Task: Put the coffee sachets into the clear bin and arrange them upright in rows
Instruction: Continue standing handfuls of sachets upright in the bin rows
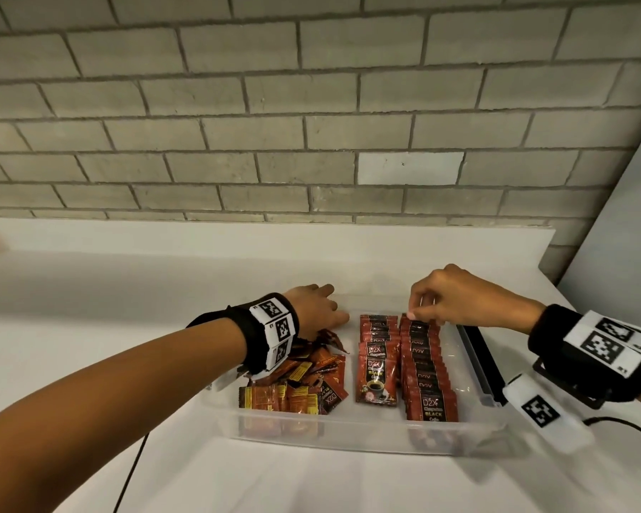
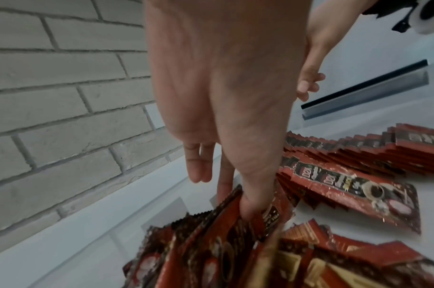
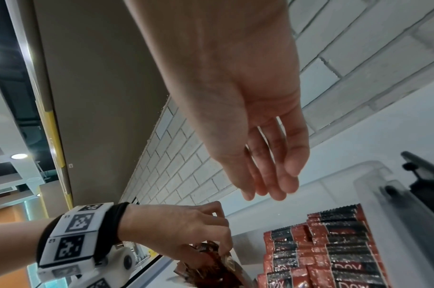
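Already the coffee sachets (image 1: 428, 379) are all inside the clear bin (image 1: 348, 429), so the step in hand is judged to be the arranging: two rows stand or lean along the right half, while a loose heap (image 1: 297, 383) lies jumbled in the left half. A few sachets at the far end of that heap are pinched between thumb and fingers of the left hand (image 1: 317, 309), as is shown plainly in the left wrist view. The far end of the rightmost row is touched from above by the right hand (image 1: 456, 299); whether a sachet is gripped cannot be told, though its fingers appear relaxed in the right wrist view. Next, the pinched sachets would need turning upright and setting beside the middle row (image 1: 378, 361). The bin rests on the white bench (image 1: 89, 290).
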`<action>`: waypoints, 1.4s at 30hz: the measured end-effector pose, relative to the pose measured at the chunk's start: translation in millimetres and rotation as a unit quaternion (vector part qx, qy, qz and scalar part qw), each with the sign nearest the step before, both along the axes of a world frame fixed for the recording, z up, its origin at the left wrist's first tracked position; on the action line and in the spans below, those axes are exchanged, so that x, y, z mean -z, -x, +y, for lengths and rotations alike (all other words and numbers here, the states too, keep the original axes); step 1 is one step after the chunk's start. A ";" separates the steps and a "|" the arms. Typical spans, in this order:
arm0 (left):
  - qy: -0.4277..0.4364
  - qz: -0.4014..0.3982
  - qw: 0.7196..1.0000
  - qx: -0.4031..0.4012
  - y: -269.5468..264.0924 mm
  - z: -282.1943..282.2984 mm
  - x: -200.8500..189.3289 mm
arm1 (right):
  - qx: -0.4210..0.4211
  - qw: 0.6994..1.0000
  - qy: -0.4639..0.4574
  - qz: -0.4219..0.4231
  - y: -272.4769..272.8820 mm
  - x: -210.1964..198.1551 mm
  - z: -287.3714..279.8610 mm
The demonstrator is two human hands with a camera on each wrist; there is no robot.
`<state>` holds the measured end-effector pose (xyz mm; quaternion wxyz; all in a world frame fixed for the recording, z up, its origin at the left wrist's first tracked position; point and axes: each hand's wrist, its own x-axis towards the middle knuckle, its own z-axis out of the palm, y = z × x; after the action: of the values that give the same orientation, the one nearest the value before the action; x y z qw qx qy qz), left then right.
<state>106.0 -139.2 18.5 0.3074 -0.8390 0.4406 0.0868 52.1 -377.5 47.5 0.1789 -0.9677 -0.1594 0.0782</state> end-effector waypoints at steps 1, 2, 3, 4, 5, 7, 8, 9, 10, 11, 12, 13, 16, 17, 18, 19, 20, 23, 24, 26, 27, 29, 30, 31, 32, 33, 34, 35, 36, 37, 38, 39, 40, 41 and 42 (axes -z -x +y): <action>-0.011 0.002 1.000 0.005 0.7 0.1 -0.4 | -0.002 1.000 -0.001 0.002 0.5 0.6 -0.2; -0.023 0.011 1.000 0.006 2.0 0.2 -0.5 | -0.007 1.000 -0.002 0.007 0.7 0.9 0.0; -0.035 0.027 0.999 0.000 3.8 0.6 -0.7 | -0.015 1.000 -0.003 0.014 1.5 0.9 0.8; -0.040 0.046 0.998 -0.009 5.2 1.4 0.2 | -0.027 0.999 -0.004 0.026 2.5 1.2 2.3; -0.042 0.063 0.997 -0.018 6.0 3.2 0.8 | -0.041 0.998 -0.007 0.041 3.5 1.5 5.0; -0.028 0.078 0.996 -0.033 6.1 7.8 2.5 | -0.065 0.995 -0.005 0.072 5.2 3.4 11.5; -0.007 0.079 0.996 -0.036 4.9 10.4 3.7 | -0.072 0.994 0.000 0.082 5.4 4.3 14.9; 0.022 0.082 0.996 -0.037 4.2 13.1 3.7 | -0.077 0.993 0.007 0.089 5.7 5.0 18.2; 0.053 0.085 0.994 -0.037 3.6 15.9 3.2 | -0.079 0.992 0.013 0.095 5.0 6.0 20.9; 0.081 0.087 0.992 -0.041 3.0 19.5 2.2 | -0.081 0.992 0.018 0.099 3.9 6.2 23.8; 0.106 0.089 0.990 -0.042 2.0 23.3 1.0 | -0.081 0.991 0.019 0.103 2.1 6.7 26.6; 0.127 0.091 0.987 -0.045 1.8 27.1 -1.4 | -0.079 0.991 0.014 0.112 0.1 7.2 29.6; 0.215 0.108 0.968 -0.072 -1.3 37.6 -10.0 | -0.064 0.987 -0.013 0.146 -8.1 11.8 41.5; 0.249 0.117 0.958 -0.083 -2.0 41.5 -14.2 | -0.067 0.987 -0.011 0.148 -11.3 13.3 47.6; 0.284 0.124 0.947 -0.090 -2.9 45.6 -18.6 | -0.072 0.987 -0.005 0.145 -15.0 15.3 54.5; 0.318 0.129 0.934 -0.098 -2.9 49.1 -23.2 | -0.077 0.987 0.008 0.142 -18.3 16.8 61.1; 0.349 0.130 0.922 -0.102 -2.9 53.7 -26.9 | -0.081 0.986 0.024 0.142 -22.5 18.9 69.0; 0.416 0.127 0.892 -0.125 -0.5 66.5 -36.4 | -0.088 0.979 0.097 0.154 -31.2 23.4 94.9; 0.435 0.124 0.882 -0.132 0.1 70.5 -38.3 | -0.093 0.977 0.121 0.149 -33.6 25.7 102.2; 0.470 0.112 0.864 -0.143 0.7 80.2 -40.3 | -0.112 0.975 0.150 0.119 -37.3 29.4 115.5; 0.487 0.109 0.853 -0.151 1.7 84.7 -40.4 | -0.118 0.976 0.152 0.104 -38.4 30.4 120.5; 0.530 0.105 0.823 -0.173 3.6 93.6 -39.5 | -0.112 0.979 0.149 0.088 -42.9 31.9 126.2; 0.554 0.104 0.805 -0.187 4.2 98.4 -38.7 | -0.096 0.982 0.140 0.081 -46.4 31.5 127.4; 0.577 0.106 0.784 -0.202 5.5 102.3 -38.5 | -0.071 0.987 0.123 0.080 -48.3 29.0 127.0; 0.601 0.111 0.760 -0.219 6.1 106.6 -38.2 | -0.046 0.991 0.099 0.081 -50.8 25.9 126.6; 0.626 0.121 0.733 -0.238 6.8 111.0 -37.7 | -0.024 0.994 0.072 0.083 -51.8 22.0 125.7; 0.651 0.134 0.702 -0.256 7.4 114.9 -37.9 | -0.004 0.995 0.043 0.088 -52.0 17.9 123.5; 0.677 0.151 0.666 -0.273 8.5 118.2 -38.2 | 0.013 0.995 0.012 0.094 -50.7 13.6 122.3; 0.706 0.169 0.625 -0.289 9.9 120.8 -38.8 | 0.032 0.993 -0.031 0.106 -49.4 10.7 121.8; 0.733 0.187 0.580 -0.303 11.7 122.3 -39.8 | 0.050 0.986 -0.092 0.128 -47.4 8.1 121.8; 0.759 0.206 0.533 -0.313 13.4 123.0 -40.8 | 0.067 0.970 -0.167 0.162 -44.7 6.2 122.7; 0.781 0.223 0.487 -0.321 14.9 122.5 -42.0 | 0.081 0.945 -0.248 0.198 -40.5 4.4 124.4; 0.801 0.235 0.442 -0.329 15.6 121.5 -42.7 | 0.091 0.914 -0.322 0.230 -35.4 2.5 126.9; 0.816 0.242 0.402 -0.338 16.3 120.3 -43.0 | 0.097 0.884 -0.379 0.256 -30.4 0.6 129.9; 0.828 0.247 0.364 -0.348 16.8 119.0 -42.7 | 0.101 0.858 -0.422 0.275 -26.9 -0.5 133.3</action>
<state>89.2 -20.1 61.2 -0.7217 -0.6917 0.0164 -0.0189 79.0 -244.3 48.0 0.6139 -0.7491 -0.0225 0.2478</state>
